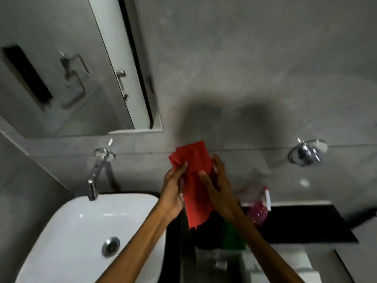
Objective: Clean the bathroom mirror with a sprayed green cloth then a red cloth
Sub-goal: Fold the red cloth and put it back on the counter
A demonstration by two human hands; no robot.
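Observation:
A red cloth (196, 180) hangs upright in mid-air above the black counter, held between both hands. My left hand (173, 193) pinches its left edge. My right hand (219, 186) grips its right side, with the thumb across the front. The green cloth (232, 236) lies on the counter below my right forearm, partly hidden by it. A spray bottle (259, 207) with pink liquid stands on the counter to the right of my hands. The mirror (67, 68) hangs on the wall at the upper left, well away from both hands.
A white basin (67, 231) with a chrome drain sits at the lower left, under a chrome wall tap (98, 170). A chrome ring holder (308, 153) juts from the grey wall at right. The black counter (306, 223) runs to the right.

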